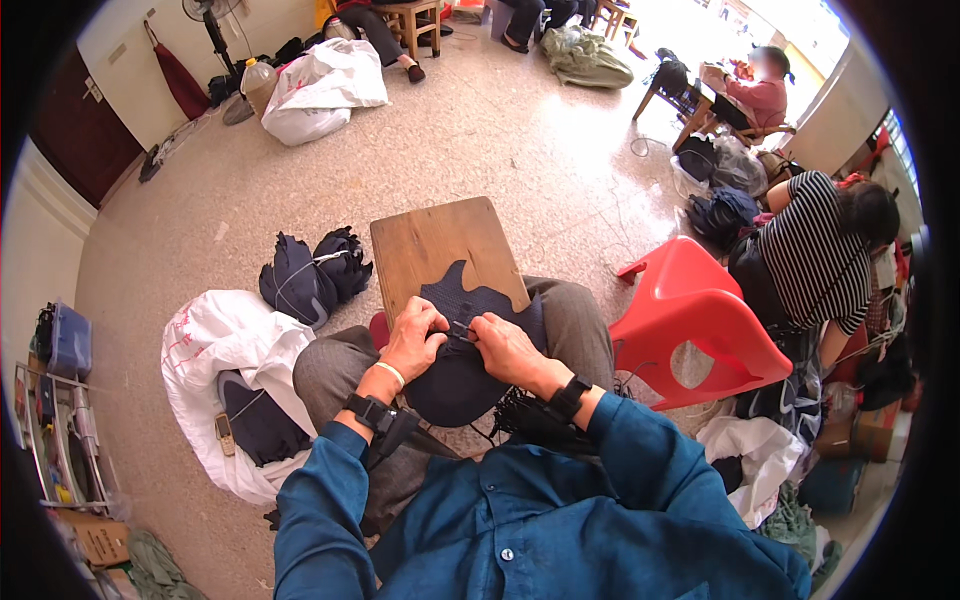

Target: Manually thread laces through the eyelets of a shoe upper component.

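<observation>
A dark navy knitted fabric piece point(462, 300) lies over my lap and the near part of a wooden stool top point(430, 235). My left hand point(412, 342) is closed at the left of the fabric, thumb and fingers pinching it. On the other side my right hand point(507, 352) is closed too, its fingertips pressed together close to the left ones. A thin, small item point(461, 328) shows between the two hands, too small to name. Whether the right fingers hold it or only the fabric is hard to see. Below the hands, a rounded dark part of fabric hangs between my knees.
A red plastic chair point(690, 320) stands close on my right, with a person in a striped top point(815, 250) beyond it. Left of me are a white sack point(235, 350) with a phone point(225, 435) on it and tied dark knit bundles point(310, 275). Others sit farther off.
</observation>
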A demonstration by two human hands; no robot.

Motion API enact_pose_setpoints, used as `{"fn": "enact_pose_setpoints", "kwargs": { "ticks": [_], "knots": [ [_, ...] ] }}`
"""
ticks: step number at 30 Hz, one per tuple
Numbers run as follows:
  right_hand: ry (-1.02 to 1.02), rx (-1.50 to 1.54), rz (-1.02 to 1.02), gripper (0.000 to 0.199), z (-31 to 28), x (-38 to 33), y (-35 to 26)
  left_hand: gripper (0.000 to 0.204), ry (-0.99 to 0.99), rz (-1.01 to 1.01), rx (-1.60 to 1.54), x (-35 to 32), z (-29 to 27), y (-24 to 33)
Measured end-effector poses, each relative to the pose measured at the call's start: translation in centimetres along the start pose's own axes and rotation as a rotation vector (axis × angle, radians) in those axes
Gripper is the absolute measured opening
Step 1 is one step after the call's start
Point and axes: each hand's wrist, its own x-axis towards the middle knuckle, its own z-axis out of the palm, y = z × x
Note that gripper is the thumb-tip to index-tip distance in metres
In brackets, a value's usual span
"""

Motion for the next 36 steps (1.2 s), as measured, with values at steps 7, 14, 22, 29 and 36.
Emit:
{"fn": "enact_pose_setpoints", "kwargs": {
  "ticks": [7, 14, 22, 29, 36],
  "knots": [
    [0.023, 0.033, 0.041, 0.008, 0.1, -0.3, -0.6, 0.005, 0.077, 0.147, 0.237, 0.2, 0.5, -0.5],
    [0.066, -0.095, 0.036, 0.016, 0.9, 0.1, -1.8, 0.005, 0.090, 0.149, 0.216, 0.0, 0.9, -0.6],
    [-0.011, -0.122, 0.068, 0.011, 0.4, 1.9, -1.2, 0.006, 0.035, 0.119, 0.108, 0.1, 0.4, -1.0],
    [-0.045, 0.022, 0.371, 0.014, -5.0, -0.9, -1.4, 0.010, -0.058, 0.045, 0.048, 0.2, -0.6, -0.3],
    [0.013, 0.179, 0.559, 0.015, -10.2, -5.6, -1.5, 0.010, -0.065, 0.053, 0.074, 0.3, -0.6, 0.1]
  ]
}}
